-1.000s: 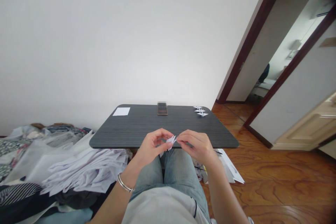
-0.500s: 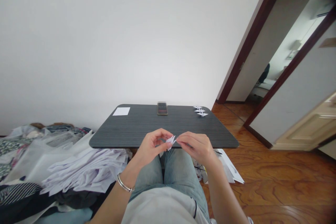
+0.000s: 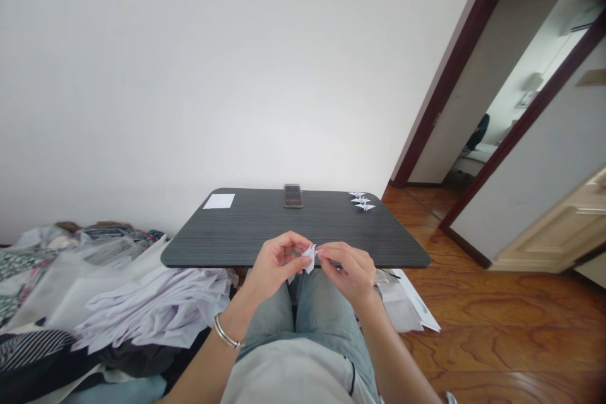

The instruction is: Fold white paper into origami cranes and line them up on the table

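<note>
Pinching a small folded white paper piece (image 3: 309, 259) between both hands; left hand (image 3: 274, 262) comes in from lower left, forearm slanting up and inward, silver bracelet (image 3: 226, 331) at the wrist, fingers bent, index curled over the top and thumb reaching in from below, grasping the paper by its left side; right hand (image 3: 351, 266) comes in from lower right, wrist bent so the fingers point left, thumb and index tips closed together on the paper's right side, other fingers stacked loosely behind; right fingertips partly cover the contact, so the exact bit gripped there is hard to tell; paper is plain white, creased into flat angular facets, with sharp edges and a narrow pointed tip; fine folds too small to read; its long axis runs roughly up and down in view, leaning a little right at the top, tip pointing up and away from the person; it sits between the two hands, at the near edge of the dark table (image 3: 255, 225) in view, over the jeans (image 3: 317, 303); height relative to the tabletop can't be told; three white paper cranes (image 3: 364, 207) lie near the far right corner, white paper sheet (image 3: 219, 201) near the far left corner, phone (image 3: 293, 197) at the far edge between them.
</note>
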Demonstrator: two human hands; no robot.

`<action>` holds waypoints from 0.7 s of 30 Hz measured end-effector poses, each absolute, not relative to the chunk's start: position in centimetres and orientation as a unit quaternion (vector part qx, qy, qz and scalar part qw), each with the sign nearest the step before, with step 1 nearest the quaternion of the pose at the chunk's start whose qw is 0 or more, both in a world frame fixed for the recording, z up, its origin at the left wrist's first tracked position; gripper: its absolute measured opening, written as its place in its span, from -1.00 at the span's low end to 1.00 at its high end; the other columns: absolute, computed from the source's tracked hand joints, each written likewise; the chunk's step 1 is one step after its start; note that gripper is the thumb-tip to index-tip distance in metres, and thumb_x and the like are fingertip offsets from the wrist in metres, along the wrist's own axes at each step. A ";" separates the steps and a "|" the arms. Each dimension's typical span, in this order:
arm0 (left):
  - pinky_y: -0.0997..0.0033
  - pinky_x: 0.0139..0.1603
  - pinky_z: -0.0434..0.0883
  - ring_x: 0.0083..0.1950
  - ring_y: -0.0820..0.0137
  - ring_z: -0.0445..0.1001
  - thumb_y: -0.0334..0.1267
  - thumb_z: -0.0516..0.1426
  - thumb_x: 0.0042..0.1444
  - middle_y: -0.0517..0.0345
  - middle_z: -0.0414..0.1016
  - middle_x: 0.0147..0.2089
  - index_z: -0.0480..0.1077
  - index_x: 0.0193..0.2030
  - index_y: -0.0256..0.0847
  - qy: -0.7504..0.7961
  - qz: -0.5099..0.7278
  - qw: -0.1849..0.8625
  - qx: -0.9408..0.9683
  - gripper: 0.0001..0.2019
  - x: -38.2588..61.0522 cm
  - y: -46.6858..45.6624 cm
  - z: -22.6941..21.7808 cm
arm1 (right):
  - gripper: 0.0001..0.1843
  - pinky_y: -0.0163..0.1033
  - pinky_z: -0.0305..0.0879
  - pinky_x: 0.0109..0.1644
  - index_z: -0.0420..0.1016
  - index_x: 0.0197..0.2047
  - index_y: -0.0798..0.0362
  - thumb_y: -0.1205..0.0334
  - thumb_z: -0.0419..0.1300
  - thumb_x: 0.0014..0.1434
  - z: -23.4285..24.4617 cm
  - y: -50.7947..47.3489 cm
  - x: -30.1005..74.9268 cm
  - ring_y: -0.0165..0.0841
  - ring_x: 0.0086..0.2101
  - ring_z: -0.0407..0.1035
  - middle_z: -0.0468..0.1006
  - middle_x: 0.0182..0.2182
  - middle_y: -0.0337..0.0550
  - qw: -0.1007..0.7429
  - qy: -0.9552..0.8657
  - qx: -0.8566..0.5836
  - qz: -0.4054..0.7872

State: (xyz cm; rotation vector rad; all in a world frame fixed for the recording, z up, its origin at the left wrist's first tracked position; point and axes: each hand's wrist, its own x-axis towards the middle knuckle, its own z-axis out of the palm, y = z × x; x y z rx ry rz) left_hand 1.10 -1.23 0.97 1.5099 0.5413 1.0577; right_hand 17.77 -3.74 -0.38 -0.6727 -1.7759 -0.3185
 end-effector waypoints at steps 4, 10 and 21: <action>0.53 -0.39 0.36 -0.37 0.50 0.35 -0.29 0.25 -0.06 0.14 0.38 -0.36 0.42 -0.31 -0.31 0.228 0.489 0.552 0.636 -0.82 1.2 -1.3 0.8 | -0.79 -0.33 0.40 -0.40 0.45 -0.34 0.02 0.54 0.16 0.05 -0.4 -4.0 16.9 -0.37 -0.44 0.48 0.58 -0.47 -0.15 0.626 -0.721 -0.282 -0.093; 0.51 -0.35 0.38 -0.39 0.50 0.37 -0.30 0.26 -0.07 0.16 0.40 -0.39 0.42 -0.35 -0.29 0.237 0.513 0.541 0.623 -0.85 1.5 -1.6 0.8 | -0.76 -0.28 0.41 -0.38 0.47 -0.33 0.01 0.55 0.16 0.04 -0.3 -4.3 16.3 -0.34 -0.41 0.47 0.57 -0.43 -0.14 0.655 -0.702 -0.278 -0.034; 0.47 -0.29 0.39 -0.34 0.46 0.41 -0.37 0.23 -0.03 0.16 0.43 -0.38 0.43 -0.34 -0.28 0.208 0.531 0.477 0.668 -0.91 1.2 -1.7 0.7 | -0.87 -0.33 0.32 -0.47 0.45 -0.42 0.03 0.46 0.21 0.05 0.0 -5.0 15.8 -0.37 -0.43 0.38 0.47 -0.47 -0.17 0.689 -0.625 -0.307 0.201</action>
